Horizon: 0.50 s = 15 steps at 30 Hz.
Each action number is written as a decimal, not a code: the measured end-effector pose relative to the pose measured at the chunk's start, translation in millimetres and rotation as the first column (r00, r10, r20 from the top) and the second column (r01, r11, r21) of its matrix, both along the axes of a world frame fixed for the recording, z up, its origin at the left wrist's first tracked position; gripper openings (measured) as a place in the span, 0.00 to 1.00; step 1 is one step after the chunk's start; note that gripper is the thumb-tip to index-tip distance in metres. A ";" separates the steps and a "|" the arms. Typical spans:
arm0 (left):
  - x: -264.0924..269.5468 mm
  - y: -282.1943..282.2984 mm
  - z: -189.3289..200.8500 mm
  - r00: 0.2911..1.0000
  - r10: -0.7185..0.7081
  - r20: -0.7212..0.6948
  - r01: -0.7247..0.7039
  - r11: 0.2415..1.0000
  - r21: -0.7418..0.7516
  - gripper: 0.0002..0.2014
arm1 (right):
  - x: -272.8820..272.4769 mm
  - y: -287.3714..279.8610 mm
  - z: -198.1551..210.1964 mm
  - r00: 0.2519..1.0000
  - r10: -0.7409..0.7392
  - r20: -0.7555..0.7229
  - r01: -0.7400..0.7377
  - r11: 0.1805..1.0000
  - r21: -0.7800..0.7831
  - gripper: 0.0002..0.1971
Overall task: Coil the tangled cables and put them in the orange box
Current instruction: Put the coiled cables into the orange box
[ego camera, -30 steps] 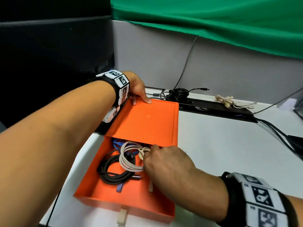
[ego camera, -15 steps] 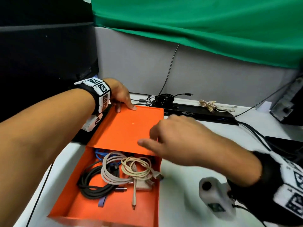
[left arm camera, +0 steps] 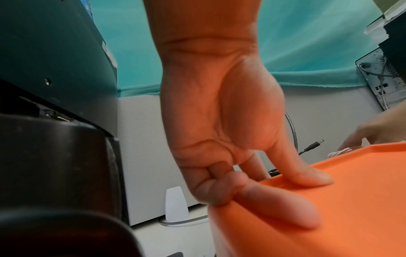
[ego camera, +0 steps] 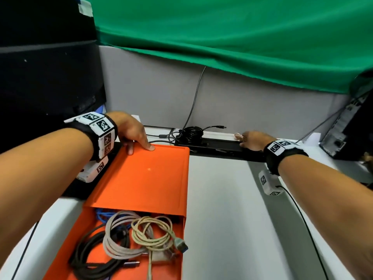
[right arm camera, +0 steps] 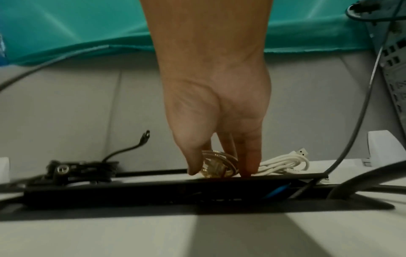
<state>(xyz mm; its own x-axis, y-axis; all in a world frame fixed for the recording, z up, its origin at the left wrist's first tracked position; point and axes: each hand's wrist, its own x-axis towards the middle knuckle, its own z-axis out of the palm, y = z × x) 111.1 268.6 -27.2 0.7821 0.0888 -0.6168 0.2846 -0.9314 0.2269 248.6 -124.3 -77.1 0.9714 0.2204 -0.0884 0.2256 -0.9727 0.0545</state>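
White table (ego camera: 232, 219), smooth. Orange box (ego camera: 145, 178) flat, rectangular, sleeve half open; coiled black, grey, cream cables (ego camera: 129, 241) inside tray. Left hand (ego camera: 132, 131) grips sleeve's far corner, thumb on top. Right hand (right arm camera: 219, 107) fingers pinching gold braided cable (right arm camera: 219, 165) at table's back edge, beside white cable bundle (right arm camera: 283, 163).

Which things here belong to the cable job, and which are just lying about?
Job:
- orange box with coiled cables inside
- orange lid, held by left hand
- gold cable under right hand
- white cable
- black cable bundle

Lying about:
- green cloth
- black cable tray
- computer case
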 end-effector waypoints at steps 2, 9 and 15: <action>1.4 1.3 -0.8 1.000 0.003 0.002 -0.003 1.000 -0.007 0.16 | 6.1 2.3 -2.6 1.000 0.014 0.010 -0.014 1.000 0.010 0.16; 3.6 3.1 -2.6 1.000 0.011 -0.014 -0.011 1.000 -0.017 0.16 | 5.9 -3.6 2.0 0.993 -0.108 0.041 0.091 0.951 0.295 0.05; -5.9 -3.3 1.7 0.999 0.039 0.019 -0.038 0.999 -0.034 0.15 | -47.7 3.6 45.8 0.999 -0.042 0.025 0.010 0.689 0.725 0.10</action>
